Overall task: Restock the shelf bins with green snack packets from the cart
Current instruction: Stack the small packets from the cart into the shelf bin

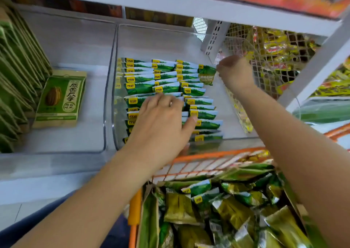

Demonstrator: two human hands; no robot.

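- Green foil snack packets point(170, 88), with yellow logo tabs and white upper bands, stand in three rows in clear plastic shelf bin point(114, 88), middle of shelf.
- More lying loose in cardboard box point(149, 210) inside orange wire cart point(208, 157), near right.
- Left hand point(162, 122), fingers spread and relaxed, pressing flat on near rows, gripping nothing.
- Right hand point(234, 73), fingers curled, pinching one green packet point(206, 74) by its right edge at far right of rows.
- Probably light, crinkly, slippery, contents crushable; best pinched at sealed edge.
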